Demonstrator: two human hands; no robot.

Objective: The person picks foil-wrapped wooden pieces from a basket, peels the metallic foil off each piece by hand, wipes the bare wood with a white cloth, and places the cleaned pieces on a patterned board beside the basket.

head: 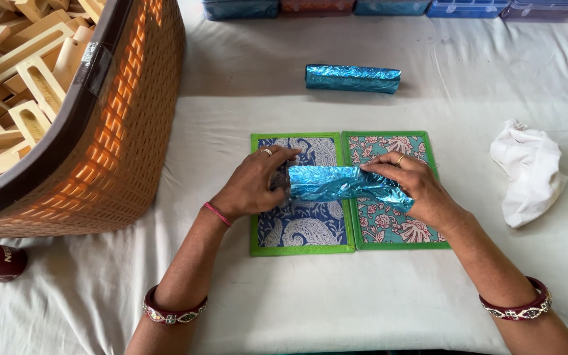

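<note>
Foil-wrapped block (343, 184), shiny blue and long, lies crosswise over the seam of two green-edged patterned mats (302, 248), and both hands are closed on it. The left hand (254, 184) is cupped over the block's left end, fingers curled down so that the end itself is hidden; whether the foil there is already folded flat cannot be told. The right hand (415, 187) lies along the right end, fingertips pressing the top of the foil and the thumb side tucked beneath.

To do this step well, as it looks, the foil should be drawn taut along the length before either end is creased, since slack shows as wrinkles near the middle. One hand should pin the block against the mats while the other folds, so it does not roll. Creases want firm, even pressure; thin foil probably tears if pinched hard at a corner.

Right of the mats, apart from them, a crumpled white cloth (527, 171) rests on the white table cover (336, 309). To the left stands a woven orange basket (133, 118) filled with pale wooden pieces (27, 66). Farther off lies a finished blue foil bundle (353, 78), and beyond it a row of coloured boxes (389, 6) lines the far edge.
</note>
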